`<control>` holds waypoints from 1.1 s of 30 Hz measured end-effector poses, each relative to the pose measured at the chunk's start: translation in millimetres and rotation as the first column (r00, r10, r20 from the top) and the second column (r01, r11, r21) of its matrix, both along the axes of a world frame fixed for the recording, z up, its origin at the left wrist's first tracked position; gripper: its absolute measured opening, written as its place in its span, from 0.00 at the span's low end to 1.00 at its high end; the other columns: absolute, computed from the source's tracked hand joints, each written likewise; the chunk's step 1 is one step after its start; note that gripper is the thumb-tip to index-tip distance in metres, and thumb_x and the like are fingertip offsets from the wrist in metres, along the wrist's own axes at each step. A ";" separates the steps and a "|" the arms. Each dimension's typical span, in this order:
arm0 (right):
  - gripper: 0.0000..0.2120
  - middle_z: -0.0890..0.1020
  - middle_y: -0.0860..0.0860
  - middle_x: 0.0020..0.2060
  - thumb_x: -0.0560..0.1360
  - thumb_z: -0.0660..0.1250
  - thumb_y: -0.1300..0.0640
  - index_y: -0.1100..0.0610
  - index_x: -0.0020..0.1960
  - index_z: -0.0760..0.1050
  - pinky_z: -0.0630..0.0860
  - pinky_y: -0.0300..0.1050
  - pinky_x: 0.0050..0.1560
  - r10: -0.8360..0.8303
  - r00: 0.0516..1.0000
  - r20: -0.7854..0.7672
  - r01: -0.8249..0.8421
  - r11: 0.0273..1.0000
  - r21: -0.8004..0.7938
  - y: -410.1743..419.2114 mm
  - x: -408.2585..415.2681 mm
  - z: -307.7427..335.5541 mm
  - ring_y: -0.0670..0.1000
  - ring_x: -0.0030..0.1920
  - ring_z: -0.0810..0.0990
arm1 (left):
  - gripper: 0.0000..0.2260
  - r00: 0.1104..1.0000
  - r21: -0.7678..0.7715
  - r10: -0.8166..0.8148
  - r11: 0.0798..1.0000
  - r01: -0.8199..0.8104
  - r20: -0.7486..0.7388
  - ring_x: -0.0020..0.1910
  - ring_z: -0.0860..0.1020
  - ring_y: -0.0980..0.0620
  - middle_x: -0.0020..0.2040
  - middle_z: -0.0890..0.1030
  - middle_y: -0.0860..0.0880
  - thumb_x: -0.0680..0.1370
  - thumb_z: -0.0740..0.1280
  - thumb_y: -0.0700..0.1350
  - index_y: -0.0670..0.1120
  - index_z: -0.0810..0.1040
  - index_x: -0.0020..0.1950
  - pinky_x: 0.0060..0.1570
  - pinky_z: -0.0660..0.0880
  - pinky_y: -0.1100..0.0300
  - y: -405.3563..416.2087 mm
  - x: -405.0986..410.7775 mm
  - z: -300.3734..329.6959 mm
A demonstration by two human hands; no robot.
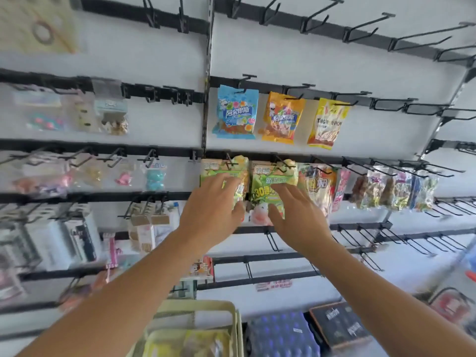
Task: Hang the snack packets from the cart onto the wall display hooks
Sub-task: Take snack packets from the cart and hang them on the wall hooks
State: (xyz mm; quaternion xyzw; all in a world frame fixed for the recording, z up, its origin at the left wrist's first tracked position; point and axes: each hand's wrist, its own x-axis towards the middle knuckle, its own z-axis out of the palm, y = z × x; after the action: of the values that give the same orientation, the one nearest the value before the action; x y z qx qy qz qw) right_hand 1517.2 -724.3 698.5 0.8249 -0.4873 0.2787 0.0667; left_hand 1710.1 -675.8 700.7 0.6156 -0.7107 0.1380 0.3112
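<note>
Two green snack packets hang side by side on black hooks in the middle row of the wall display. My left hand lies spread on the left green packet, with the thumb low at its right edge. My right hand touches the right green packet with straight fingers. Its hook passes through the packet's top. At the bottom stands the pale yellow cart basket with more snack packets inside. I cannot tell whether either thumb pinches its packet.
A blue packet, an orange packet and a yellow packet hang one row higher. Several more packets hang to the right of my hands. Bare hooks fill the top row and the lower right. Small trinkets hang on the left panel. Boxes stand below.
</note>
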 end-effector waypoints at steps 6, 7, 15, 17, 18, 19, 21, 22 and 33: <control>0.21 0.74 0.52 0.68 0.80 0.63 0.52 0.55 0.71 0.69 0.72 0.55 0.61 0.112 0.993 -0.031 -0.109 0.990 0.086 46.3 -4.0 -64.6 0.58 0.67 0.72 | 0.20 0.996 0.236 0.089 0.967 -0.093 0.029 0.71 0.67 0.47 0.72 0.69 0.49 0.81 0.61 0.50 0.47 0.69 0.73 0.59 0.73 0.49 58.6 -3.3 -58.7; 0.21 0.75 0.52 0.68 0.79 0.63 0.52 0.56 0.71 0.70 0.73 0.56 0.61 0.124 0.992 -0.027 -0.120 0.988 0.101 54.2 -5.0 -74.6 0.58 0.67 0.72 | 0.20 0.994 0.267 0.098 0.958 -0.105 0.039 0.71 0.67 0.46 0.72 0.70 0.49 0.81 0.61 0.50 0.47 0.69 0.72 0.60 0.73 0.48 67.5 -4.5 -68.2; 0.21 0.75 0.51 0.69 0.79 0.63 0.52 0.55 0.71 0.70 0.72 0.55 0.63 0.194 0.981 -0.004 -0.187 0.949 0.256 107.8 -2.7 -146.7 0.56 0.69 0.71 | 0.21 0.985 0.481 0.133 0.860 -0.171 0.111 0.71 0.68 0.46 0.72 0.70 0.48 0.81 0.61 0.50 0.47 0.68 0.73 0.62 0.74 0.47 127.4 -6.0 -147.0; 0.21 0.75 0.52 0.68 0.79 0.64 0.52 0.55 0.71 0.71 0.73 0.55 0.63 0.195 0.981 -0.008 -0.185 0.941 0.284 119.5 0.3 -161.6 0.56 0.68 0.72 | 0.21 0.986 0.512 0.126 0.843 -0.163 0.107 0.71 0.68 0.46 0.72 0.69 0.48 0.81 0.61 0.50 0.47 0.67 0.73 0.62 0.74 0.48 136.3 -4.4 -162.2; 0.21 0.76 0.52 0.68 0.79 0.65 0.52 0.55 0.71 0.71 0.73 0.55 0.63 0.197 0.980 -0.017 -0.183 0.938 0.293 124.1 2.2 -168.7 0.57 0.68 0.73 | 0.21 0.987 0.521 0.123 0.839 -0.157 0.099 0.72 0.67 0.47 0.72 0.69 0.48 0.82 0.60 0.50 0.47 0.67 0.74 0.62 0.73 0.50 138.9 -3.1 -169.3; 0.21 0.76 0.52 0.68 0.79 0.65 0.51 0.55 0.71 0.72 0.73 0.55 0.63 0.194 0.981 -0.029 -0.176 0.935 0.308 127.7 4.3 -175.9 0.57 0.68 0.73 | 0.21 0.989 0.525 0.119 0.838 -0.148 0.089 0.72 0.66 0.48 0.73 0.68 0.48 0.82 0.60 0.51 0.47 0.67 0.74 0.62 0.73 0.51 140.5 -1.6 -176.4; 0.21 0.77 0.52 0.67 0.79 0.65 0.51 0.55 0.70 0.72 0.74 0.56 0.62 0.175 0.983 -0.044 -0.151 0.929 0.338 132.3 8.7 -189.0 0.57 0.66 0.74 | 0.20 0.991 0.536 0.115 0.834 -0.131 0.063 0.72 0.65 0.48 0.73 0.68 0.49 0.82 0.60 0.51 0.48 0.67 0.74 0.60 0.73 0.52 140.6 2.3 -190.8; 0.20 0.77 0.51 0.66 0.78 0.65 0.52 0.54 0.69 0.73 0.75 0.55 0.61 0.165 0.985 -0.050 -0.138 0.928 0.347 133.6 11.7 -195.3 0.57 0.66 0.75 | 0.20 0.993 0.547 0.114 0.829 -0.119 0.043 0.72 0.66 0.48 0.73 0.68 0.49 0.82 0.60 0.51 0.48 0.67 0.73 0.60 0.73 0.52 139.8 5.6 -198.9; 0.21 0.73 0.49 0.69 0.79 0.62 0.53 0.53 0.72 0.69 0.70 0.53 0.63 0.025 0.988 -0.152 0.065 0.827 0.559 146.8 88.3 -272.4 0.56 0.67 0.72 | 0.19 0.987 0.712 0.132 0.702 -0.028 -0.092 0.67 0.71 0.48 0.69 0.73 0.50 0.81 0.61 0.50 0.48 0.71 0.71 0.58 0.74 0.50 137.7 101.8 -296.6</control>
State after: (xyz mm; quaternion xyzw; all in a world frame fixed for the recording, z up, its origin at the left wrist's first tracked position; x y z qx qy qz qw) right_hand 1605.5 -577.4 426.1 0.8216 -0.5497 0.0586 -0.1389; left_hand 1811.9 -538.1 404.2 0.7260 -0.6588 -0.1742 0.0923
